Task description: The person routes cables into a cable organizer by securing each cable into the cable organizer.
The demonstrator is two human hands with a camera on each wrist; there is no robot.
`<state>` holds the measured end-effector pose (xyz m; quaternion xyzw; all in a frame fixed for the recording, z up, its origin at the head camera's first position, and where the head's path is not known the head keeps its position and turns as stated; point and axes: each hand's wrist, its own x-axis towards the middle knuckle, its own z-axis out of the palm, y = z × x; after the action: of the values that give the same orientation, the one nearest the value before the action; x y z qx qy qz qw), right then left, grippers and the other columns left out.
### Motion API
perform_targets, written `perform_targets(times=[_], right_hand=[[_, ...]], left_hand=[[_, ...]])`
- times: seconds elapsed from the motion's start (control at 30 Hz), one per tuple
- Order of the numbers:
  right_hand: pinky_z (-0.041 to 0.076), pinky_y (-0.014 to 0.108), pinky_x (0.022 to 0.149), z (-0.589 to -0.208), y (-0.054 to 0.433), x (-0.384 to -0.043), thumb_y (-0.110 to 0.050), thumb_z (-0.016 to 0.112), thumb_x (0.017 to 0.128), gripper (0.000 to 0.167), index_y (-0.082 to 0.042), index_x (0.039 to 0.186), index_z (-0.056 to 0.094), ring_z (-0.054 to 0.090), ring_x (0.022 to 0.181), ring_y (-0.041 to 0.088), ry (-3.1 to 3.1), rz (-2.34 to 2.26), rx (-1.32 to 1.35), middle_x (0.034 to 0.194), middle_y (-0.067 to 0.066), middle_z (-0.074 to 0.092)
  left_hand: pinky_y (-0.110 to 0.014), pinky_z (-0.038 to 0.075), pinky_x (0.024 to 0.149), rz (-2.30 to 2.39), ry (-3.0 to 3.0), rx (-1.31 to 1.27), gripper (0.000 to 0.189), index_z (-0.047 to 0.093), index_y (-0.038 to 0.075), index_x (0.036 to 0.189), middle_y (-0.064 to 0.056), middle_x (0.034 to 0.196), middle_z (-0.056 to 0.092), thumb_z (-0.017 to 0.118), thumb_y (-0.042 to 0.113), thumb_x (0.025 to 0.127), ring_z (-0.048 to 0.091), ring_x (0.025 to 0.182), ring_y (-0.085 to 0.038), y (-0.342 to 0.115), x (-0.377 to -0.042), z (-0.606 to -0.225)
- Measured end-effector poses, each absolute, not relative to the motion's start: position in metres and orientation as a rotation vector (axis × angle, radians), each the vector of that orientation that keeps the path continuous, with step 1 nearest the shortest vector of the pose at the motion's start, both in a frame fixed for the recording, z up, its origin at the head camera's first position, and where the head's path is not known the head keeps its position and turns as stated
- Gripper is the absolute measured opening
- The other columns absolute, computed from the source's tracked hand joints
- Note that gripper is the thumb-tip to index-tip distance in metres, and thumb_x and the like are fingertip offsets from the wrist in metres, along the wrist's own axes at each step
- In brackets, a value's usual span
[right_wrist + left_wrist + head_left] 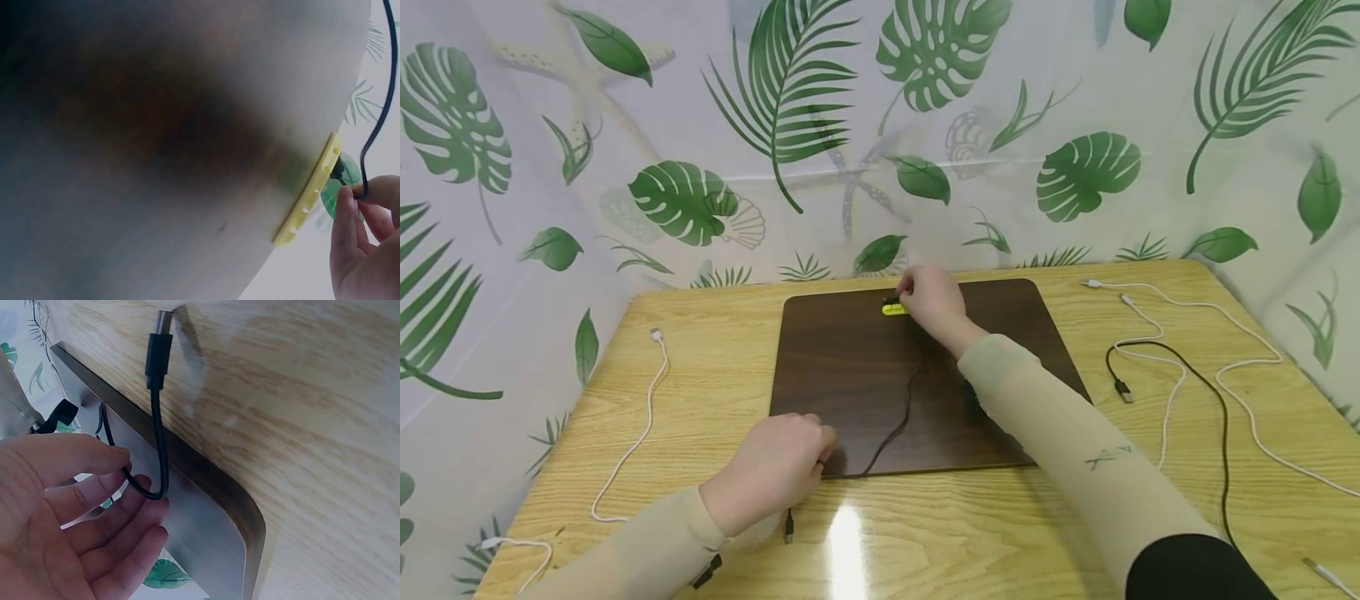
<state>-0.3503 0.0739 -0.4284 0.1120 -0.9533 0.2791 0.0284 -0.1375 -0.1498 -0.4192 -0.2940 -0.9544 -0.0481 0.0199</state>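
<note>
A dark brown board (pixel 842 358) lies on the wooden table, with a small yellow cable holder strip (pixel 306 194) with several notches near its far edge. My right hand (pixel 936 307) is at that strip, and its thumb and fingertips pinch a thin black cable (pixel 379 119) beside it. The black plug end (pixel 338 169) touches or nearly touches the strip; I cannot tell if it sits in a notch. At the board's near left corner my left hand (pixel 778 467) pinches the black cable between thumb and fingers. A plug with a metal tip (pixel 159 353) sticks out past them.
A white cable (pixel 647 408) lies on the left of the table, and another white plug (pixel 492 542) is at the near left. To the right lie white cables (pixel 1247 408) and a black cable (pixel 1223 433). A leaf-printed cloth (pixel 850 108) stands behind the table.
</note>
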Motion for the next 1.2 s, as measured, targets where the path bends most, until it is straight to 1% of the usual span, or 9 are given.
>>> perform_targets(times=[0.23, 0.37, 0.5, 0.63, 0.77, 0.9, 1.03, 1.2], right_hand=[[0.059, 0.046, 0.093, -0.432, 0.071, -0.354, -0.005, 0.063, 0.100, 0.018, -0.005, 0.103, 0.080, 0.072, 0.102, 0.032, -2.980, 0.726, 0.410, 0.111, 0.013, 0.079], [0.060, 0.046, 0.093, -0.431, 0.069, -0.357, -0.005, 0.065, 0.096, 0.019, -0.006, 0.106, 0.081, 0.073, 0.105, 0.031, -3.047, 0.653, 0.451, 0.112, 0.011, 0.080], [0.059, 0.047, 0.095, -0.428, 0.069, -0.361, -0.008, 0.066, 0.094, 0.021, -0.006, 0.109, 0.081, 0.073, 0.108, 0.032, -3.122, 0.644, 0.452, 0.116, 0.010, 0.079], [0.058, 0.047, 0.100, -0.425, 0.067, -0.364, -0.012, 0.067, 0.094, 0.025, -0.004, 0.114, 0.080, 0.071, 0.113, 0.033, -3.168, 0.709, 0.451, 0.122, 0.012, 0.078], [0.057, 0.047, 0.104, -0.422, 0.065, -0.365, -0.008, 0.065, 0.094, 0.029, -0.001, 0.118, 0.078, 0.070, 0.118, 0.034, -3.191, 0.760, 0.465, 0.126, 0.015, 0.077], [0.056, 0.045, 0.104, -0.419, 0.063, -0.364, -0.004, 0.065, 0.092, 0.031, -0.001, 0.120, 0.079, 0.070, 0.120, 0.033, -3.205, 0.723, 0.482, 0.127, 0.014, 0.077], [0.056, 0.045, 0.104, -0.417, 0.063, -0.364, -0.005, 0.067, 0.095, 0.029, -0.003, 0.121, 0.079, 0.070, 0.120, 0.032, -3.216, 0.686, 0.481, 0.128, 0.012, 0.077], [0.058, 0.045, 0.101, -0.416, 0.063, -0.365, -0.010, 0.068, 0.099, 0.024, -0.004, 0.119, 0.080, 0.072, 0.116, 0.032, -3.218, 0.696, 0.447, 0.126, 0.012, 0.078]], left_hand=[[-0.027, 0.036, 0.051, -0.155, -2.991, -0.901, 0.033, 0.053, 0.017, 0.067, 0.004, 0.065, 0.052, 0.077, -0.003, 0.077, 0.042, 0.058, -0.009, -0.148, -0.138, -0.415], [-0.027, 0.036, 0.051, -0.156, -2.990, -0.911, 0.034, 0.052, 0.018, 0.067, 0.004, 0.065, 0.051, 0.078, -0.002, 0.078, 0.042, 0.057, -0.009, -0.148, -0.138, -0.414], [-0.027, 0.036, 0.051, -0.160, -2.986, -0.922, 0.035, 0.052, 0.018, 0.066, 0.005, 0.064, 0.051, 0.079, -0.001, 0.078, 0.041, 0.057, -0.009, -0.149, -0.139, -0.413], [-0.027, 0.036, 0.052, -0.159, -3.009, -0.909, 0.037, 0.051, 0.019, 0.066, 0.005, 0.064, 0.051, 0.081, 0.000, 0.079, 0.040, 0.057, -0.009, -0.149, -0.140, -0.409], [-0.027, 0.037, 0.052, -0.159, -3.044, -0.893, 0.037, 0.052, 0.018, 0.066, 0.005, 0.064, 0.052, 0.082, 0.001, 0.079, 0.042, 0.058, -0.009, -0.148, -0.140, -0.405], [-0.027, 0.038, 0.052, -0.169, -3.078, -0.883, 0.036, 0.053, 0.018, 0.067, 0.005, 0.065, 0.053, 0.083, 0.002, 0.080, 0.043, 0.058, -0.009, -0.147, -0.141, -0.403], [-0.027, 0.037, 0.052, -0.180, -3.087, -0.880, 0.037, 0.053, 0.018, 0.067, 0.005, 0.065, 0.052, 0.083, 0.002, 0.080, 0.042, 0.058, -0.009, -0.146, -0.142, -0.400], [-0.027, 0.037, 0.052, -0.193, -3.081, -0.879, 0.037, 0.053, 0.018, 0.067, 0.005, 0.065, 0.052, 0.084, 0.001, 0.079, 0.042, 0.058, -0.009, -0.145, -0.144, -0.396]])
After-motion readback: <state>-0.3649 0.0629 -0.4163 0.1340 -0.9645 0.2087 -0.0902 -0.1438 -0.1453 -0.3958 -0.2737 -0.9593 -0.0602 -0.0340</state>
